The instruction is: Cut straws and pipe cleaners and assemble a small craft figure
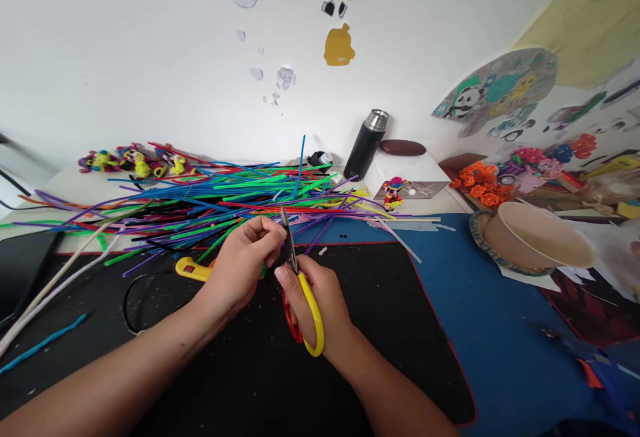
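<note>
My right hand [320, 297] is wrapped round the handles of a pair of scissors [313, 317], one loop yellow and one red. The metal blades point up and away, close beside the fingertips of my left hand [250, 250]. Those fingers are pinched together; what they hold is too small to make out, though a bit of green shows just below them. Beyond both hands lies a wide pile of coloured pipe cleaners [215, 190]. A yellow-handled tool [193, 269] with a black cord rests on the black mat beside my left wrist.
A black thermos [367, 143] stands by a white box [415, 173] with a small colourful figure [393, 191] in front. More figures [137, 160] sit at the back left. At the right are a bowl [545, 233], orange flowers [483, 182] and a blurred blue object [607, 373].
</note>
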### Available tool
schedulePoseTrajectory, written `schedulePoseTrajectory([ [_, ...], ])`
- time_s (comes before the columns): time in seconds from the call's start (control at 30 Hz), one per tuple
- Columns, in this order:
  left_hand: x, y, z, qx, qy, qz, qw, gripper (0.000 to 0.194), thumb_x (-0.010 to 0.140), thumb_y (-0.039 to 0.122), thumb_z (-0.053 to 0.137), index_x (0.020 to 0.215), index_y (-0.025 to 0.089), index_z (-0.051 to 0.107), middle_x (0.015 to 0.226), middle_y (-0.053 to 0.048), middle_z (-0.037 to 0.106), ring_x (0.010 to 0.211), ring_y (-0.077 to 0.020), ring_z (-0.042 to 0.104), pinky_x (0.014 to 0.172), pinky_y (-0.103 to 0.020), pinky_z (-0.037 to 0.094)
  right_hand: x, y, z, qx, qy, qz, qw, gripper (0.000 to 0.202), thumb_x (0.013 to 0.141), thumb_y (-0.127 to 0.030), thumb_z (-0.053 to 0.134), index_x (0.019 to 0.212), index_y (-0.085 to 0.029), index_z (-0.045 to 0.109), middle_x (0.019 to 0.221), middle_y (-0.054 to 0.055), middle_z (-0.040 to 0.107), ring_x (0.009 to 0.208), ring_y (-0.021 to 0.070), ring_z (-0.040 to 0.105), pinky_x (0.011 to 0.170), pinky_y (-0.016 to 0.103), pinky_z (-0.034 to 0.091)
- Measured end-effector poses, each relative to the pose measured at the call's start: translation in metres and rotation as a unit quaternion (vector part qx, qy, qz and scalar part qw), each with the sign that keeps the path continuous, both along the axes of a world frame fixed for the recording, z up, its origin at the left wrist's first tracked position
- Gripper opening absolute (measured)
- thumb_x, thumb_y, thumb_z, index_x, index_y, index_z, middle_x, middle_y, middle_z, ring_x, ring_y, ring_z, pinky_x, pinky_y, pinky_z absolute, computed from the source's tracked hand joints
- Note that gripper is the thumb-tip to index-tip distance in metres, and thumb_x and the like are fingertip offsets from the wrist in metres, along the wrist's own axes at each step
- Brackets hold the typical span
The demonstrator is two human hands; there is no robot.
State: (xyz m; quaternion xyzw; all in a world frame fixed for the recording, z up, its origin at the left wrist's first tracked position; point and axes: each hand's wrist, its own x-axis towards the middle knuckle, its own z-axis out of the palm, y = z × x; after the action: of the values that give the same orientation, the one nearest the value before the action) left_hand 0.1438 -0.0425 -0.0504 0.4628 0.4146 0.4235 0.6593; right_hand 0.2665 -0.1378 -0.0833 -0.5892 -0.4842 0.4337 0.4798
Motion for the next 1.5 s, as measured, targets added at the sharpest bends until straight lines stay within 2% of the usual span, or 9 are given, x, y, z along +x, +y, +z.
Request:
schedulePoseTrajectory([
  [0.17,-0.002,0.002,0.003,0.004,-0.005,0.027,1.000,0.023,0.069,0.028,0.087,0.072,0.020,0.066,0.057,0.008,0.052,0.050,-0.0079,0.041,0.051,-0.025,0.029,0.000,0.000,-0.003,-0.033,0.104,-0.007,0.994,0.058,0.103,-0.078,0.063,0.091,-0.021,0.067,0.061,-0.003,0.061,0.045,0.0133,0.056,0.046,0.024,0.041],
  [0.37,-0.005,0.006,0.008,0.004,-0.013,0.037,0.999,0.025,0.067,0.028,0.089,0.071,0.021,0.066,0.054,0.008,0.050,0.048,-0.0082,0.041,0.049,-0.025,0.029,0.004,0.006,0.005,-0.076,0.230,0.064,0.968,0.084,0.094,-0.095,0.057,0.110,-0.014,0.074,0.053,-0.002,0.063,0.041,0.0174,0.065,0.043,0.022,0.044],
  [0.47,-0.006,0.007,0.010,0.008,-0.024,0.042,0.999,0.023,0.068,0.027,0.089,0.071,0.020,0.067,0.055,0.008,0.052,0.048,-0.0076,0.041,0.049,-0.024,0.031,0.008,0.008,0.004,-0.115,0.277,0.101,0.949,0.098,0.091,-0.102,0.048,0.120,-0.012,0.074,0.056,0.001,0.067,0.042,0.0206,0.069,0.039,0.021,0.042],
  [0.57,-0.006,0.007,0.011,0.011,-0.026,0.041,0.999,0.023,0.068,0.027,0.088,0.071,0.020,0.067,0.054,0.008,0.052,0.048,-0.0073,0.041,0.048,-0.023,0.031,0.011,0.009,0.001,-0.118,0.304,0.117,0.938,0.105,0.090,-0.104,0.044,0.128,-0.010,0.072,0.060,0.004,0.071,0.047,0.0227,0.074,0.043,0.022,0.047],
  [1.0,-0.006,0.009,0.010,0.035,-0.028,0.058,0.997,0.023,0.069,0.026,0.088,0.071,0.019,0.066,0.058,0.007,0.054,0.048,-0.0064,0.042,0.048,-0.021,0.033,0.008,0.008,-0.023,-0.047,0.340,0.145,0.928,0.118,0.080,-0.110,0.050,0.143,-0.011,0.069,0.068,0.008,0.076,0.061,0.0283,0.081,0.059,0.034,0.063],
  [1.23,-0.008,0.011,0.006,0.038,-0.022,0.057,0.997,0.023,0.070,0.027,0.087,0.073,0.019,0.066,0.059,0.008,0.056,0.048,-0.0060,0.042,0.048,-0.020,0.034,0.008,0.006,-0.016,-0.048,0.340,0.146,0.928,0.120,0.075,-0.110,0.056,0.143,-0.011,0.067,0.070,0.009,0.077,0.066,0.0315,0.083,0.065,0.041,0.067],
  [1.3,-0.008,0.010,0.005,0.038,-0.016,0.056,0.998,0.023,0.070,0.028,0.087,0.074,0.020,0.066,0.059,0.008,0.056,0.049,-0.0062,0.042,0.048,-0.020,0.034,0.008,0.006,-0.013,-0.055,0.335,0.148,0.929,0.123,0.072,-0.111,0.056,0.144,-0.012,0.066,0.076,0.012,0.080,0.071,0.0341,0.084,0.068,0.044,0.068],
  [1.43,-0.010,0.009,0.005,0.024,0.015,0.048,0.998,0.024,0.074,0.032,0.087,0.078,0.021,0.066,0.056,0.008,0.053,0.049,-0.0084,0.042,0.048,-0.021,0.037,0.006,0.009,-0.012,-0.048,0.317,0.170,0.932,0.124,0.067,-0.115,0.053,0.142,-0.016,0.067,0.102,0.020,0.084,0.092,0.0367,0.086,0.087,0.052,0.067],
  [1.5,-0.010,0.010,0.004,0.028,0.019,0.048,0.998,0.023,0.075,0.032,0.087,0.079,0.021,0.066,0.056,0.008,0.053,0.049,-0.0089,0.043,0.048,-0.021,0.037,0.006,0.011,-0.014,-0.042,0.315,0.177,0.932,0.121,0.070,-0.114,0.053,0.138,-0.016,0.069,0.104,0.020,0.084,0.090,0.0354,0.086,0.085,0.050,0.067],
])
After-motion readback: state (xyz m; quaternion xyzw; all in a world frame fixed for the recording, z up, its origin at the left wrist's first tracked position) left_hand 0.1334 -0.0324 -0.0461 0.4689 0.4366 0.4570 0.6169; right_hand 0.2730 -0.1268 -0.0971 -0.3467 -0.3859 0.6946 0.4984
